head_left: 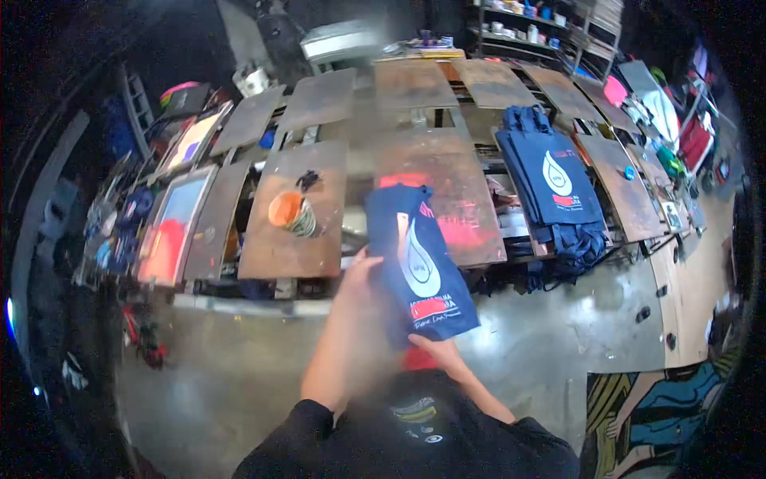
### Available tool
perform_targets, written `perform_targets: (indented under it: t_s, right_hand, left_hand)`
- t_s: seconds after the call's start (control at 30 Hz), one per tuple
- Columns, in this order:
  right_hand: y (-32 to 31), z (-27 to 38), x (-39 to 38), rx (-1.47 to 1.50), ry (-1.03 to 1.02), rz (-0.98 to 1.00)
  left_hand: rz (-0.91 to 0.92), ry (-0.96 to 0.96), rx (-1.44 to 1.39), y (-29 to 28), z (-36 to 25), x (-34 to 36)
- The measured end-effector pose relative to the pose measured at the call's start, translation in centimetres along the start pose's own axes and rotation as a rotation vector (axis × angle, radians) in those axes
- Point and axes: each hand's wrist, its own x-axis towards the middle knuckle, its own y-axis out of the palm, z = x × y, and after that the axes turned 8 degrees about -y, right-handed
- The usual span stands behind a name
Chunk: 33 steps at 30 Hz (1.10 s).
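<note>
A navy fabric bag [427, 275] hangs in front of my chest, its printed face toward me, with a white drop shape and a red block below it. My left hand [361, 275] is closed on the bag's left edge, the thumb near the front and the other fingers mostly hidden behind. At the bottom edge my right hand [435, 350] grips the cloth, thumb on the front. Beyond the bag lies a brown printing board [471, 191] with red ink smears. To the right, a stack of matching navy bags [550, 180] rests on another board, straps dangling over its near end.
Left of the bag, a paper tub [297, 214] with orange inside sits on a board [271, 259] beside a dark crumpled bit [306, 180]. Further left leans a screen frame [177, 223] with red ink. Shelves with bottles [519, 32] stand at the back. Concrete floor [511, 335] lies below.
</note>
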Motion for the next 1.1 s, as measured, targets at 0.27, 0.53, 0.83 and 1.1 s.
perform_targets:
  t_s: [0.27,0.53,0.83,1.1]
  right_hand:
    - [2.7,-8.6,-5.2,0.619,0.141,0.118]
    - [10.7,-11.1,-7.4,0.426,0.039,0.270]
    - [25.1,-8.5,-9.7,0.144,0.163,0.805]
    - [33.3,-9.6,-14.9,-0.253,-0.057,1.195]
  left_hand:
    - [0.002,0.404,-0.192,-7.6,2.5,-15.5]
    - [-0.296,0.514,-0.394,-15.3,8.9,-34.1]
    - [-0.398,0.859,-0.736,-25.5,17.7,-48.5]
    - [-0.326,1.203,-0.769,-26.5,18.9,-57.7]
